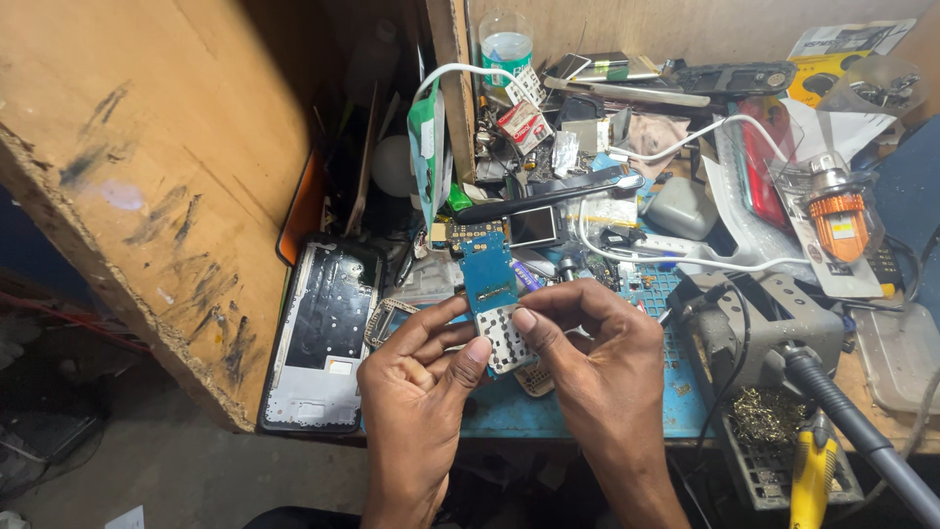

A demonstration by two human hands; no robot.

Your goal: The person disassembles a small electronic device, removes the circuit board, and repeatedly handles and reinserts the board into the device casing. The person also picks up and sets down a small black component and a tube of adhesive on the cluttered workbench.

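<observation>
The left hand (416, 377) is closing thumb and fingertips on the lower left edge of a small blue circuit board (490, 284), and the right hand (597, 358) is pinching the same board from the other side, its thumb pressing on the white dotted keypad sheet (504, 338) that is covering the board's near end. The board is standing between the two hands, just above the front edge of the worktop (509, 411), with its long axis running away from the person, the keypad end nearest and the gold-contact end pointing toward the back of the bench. Both hands are meeting it at the near end, so neither is clearly nearer (the right thumb is lying a little further onto the keypad sheet).

Beyond the far tip of the board a small display module (534, 225) is lying, with a black tool handle (548, 196) across it. To the left a phone frame (323, 338) with its back open is leaning at the edge of the blue mat, beside a large wooden panel (147, 176). To the right a grey soldering stand (764, 318) is sitting near the right wrist, a white cable (676, 260) is looping behind it, and an orange-topped bulb in a clear packet (837, 216) is lying further out. A plastic bottle (506, 39) is standing at the back.
</observation>
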